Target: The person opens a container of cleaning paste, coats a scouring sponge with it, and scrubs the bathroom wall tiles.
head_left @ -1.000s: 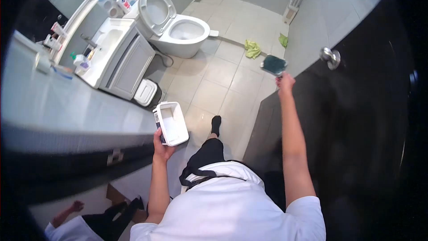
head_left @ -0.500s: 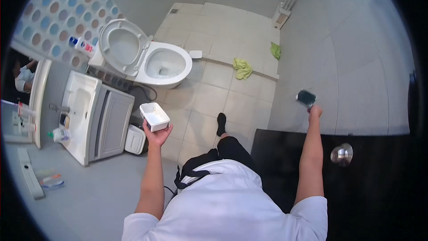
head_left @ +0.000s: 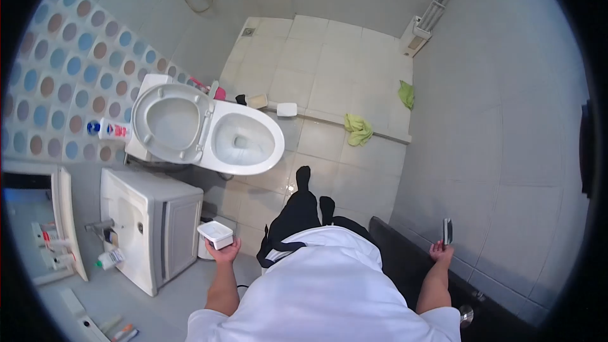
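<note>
A small white rectangular plastic tub (head_left: 216, 233) rests in my left hand (head_left: 224, 253), its open top facing up and the fingers gripping it from below. The hand is beside the white vanity cabinet, above a white bin that it partly covers. On the other side, my right hand (head_left: 441, 253) is closed on a flat, dark-faced pad with a light edge (head_left: 448, 232), seen nearly edge-on. Its exact kind cannot be made out. The pad is held up near the grey tiled wall.
The toilet (head_left: 247, 138) has its lid and seat up, with a bottle (head_left: 114, 129) on its tank. A sink (head_left: 136, 225) is at left. Green cloths (head_left: 358, 130) lie by the low floor ledge (head_left: 316, 117). A dark door (head_left: 405, 259) with a round knob is at right.
I have stepped toward the toilet and ledge. My left hand, still with the tub, is closer to the vanity. The pad has turned edge-on, and the door appears narrower.
</note>
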Tool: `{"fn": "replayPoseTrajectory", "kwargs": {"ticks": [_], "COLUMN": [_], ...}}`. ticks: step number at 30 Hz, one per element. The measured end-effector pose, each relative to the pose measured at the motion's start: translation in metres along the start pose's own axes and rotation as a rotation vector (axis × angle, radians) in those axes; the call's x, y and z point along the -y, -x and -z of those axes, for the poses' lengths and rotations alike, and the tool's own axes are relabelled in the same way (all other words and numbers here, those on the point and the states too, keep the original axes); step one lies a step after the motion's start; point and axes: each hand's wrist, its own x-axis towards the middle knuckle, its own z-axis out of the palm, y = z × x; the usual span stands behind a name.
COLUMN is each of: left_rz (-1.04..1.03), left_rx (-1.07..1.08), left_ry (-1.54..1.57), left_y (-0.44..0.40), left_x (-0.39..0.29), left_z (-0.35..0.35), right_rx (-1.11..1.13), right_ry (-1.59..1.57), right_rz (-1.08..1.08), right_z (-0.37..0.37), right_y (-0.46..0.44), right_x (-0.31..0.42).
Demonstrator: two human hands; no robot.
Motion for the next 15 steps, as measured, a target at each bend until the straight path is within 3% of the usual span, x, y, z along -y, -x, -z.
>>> {"fn": "replayPoseTrajectory", "kwargs": {"ticks": [4, 6, 9, 11, 15], "left_rz": [-0.051, -0.022, -0.028, 0.021, 0.117], "left_rx": [-0.11, 0.074, 0.098, 0.196, 0.184], "left_ry": [-0.016, -0.049, -0.069, -0.104, -0.132], "left_y": [-0.024, -0.057, -0.09, -0.114, -0.142], "left_x": [-0.017, -0.037, -0.048, -0.045, -0.025], "left_z": [-0.081, -0.108, -0.198, -0.243, -0.301], "right_rx": [-0.118, -0.139, -0.054, 0.142, 0.105], "right_ry": [-0.113, -0.138, -0.269, -0.161, -0.051], "right_rz": [-0.05, -0.102, -0.191, -0.04, -0.041], "right_z": [-0.003, 0.007, 0.046, 0.076, 0.051], "right_y": [0.044, 0.06, 0.08, 0.105, 0.142], "right_x": [-0.06, -0.104, -0.188, -0.249, -0.293]}}
